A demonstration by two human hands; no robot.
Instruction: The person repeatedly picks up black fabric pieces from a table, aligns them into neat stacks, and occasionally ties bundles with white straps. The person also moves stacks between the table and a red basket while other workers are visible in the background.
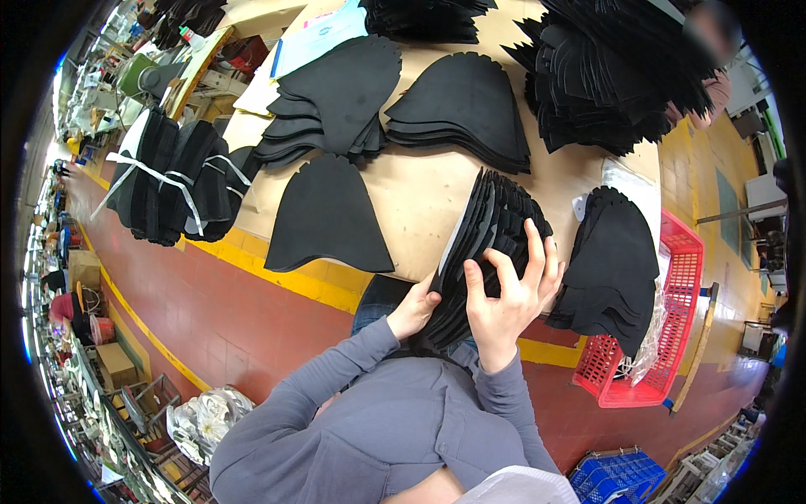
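Nearest the camera, the person's grey sleeves (382,420) rise from the lower edge toward a thick bundle of black foam pieces (487,244), held on edge at the near rim of the tabletop (420,197). The left hand (413,309) cups the bundle from below and behind, its grip closed around the lower edge of the stack. The right hand (508,294) lies on the front of the bundle, fingers (535,244) spread and curled over the top edges of the pieces, thumb pressed against the face, so its grip is closed on the bundle too.

Just right of the bundle, a loose stack of the same black dome-shaped pieces (617,260) leans over a red plastic basket (676,336), which stands on the red floor (218,311) beside the tabletop. A blue crate (617,475) sits lower right on the floor.

On the tabletop left of the hands, a single black piece (327,214) lies flat, well apart from the bundle. Beyond it are two fanned piles of scalloped-edged pieces (336,105), (462,109). At the left end, tied bundles with white straps (172,181) hang over the yellow edge stripe (277,273). Farthest back, tall heaps of black pieces (613,76) crowd the far right corner.
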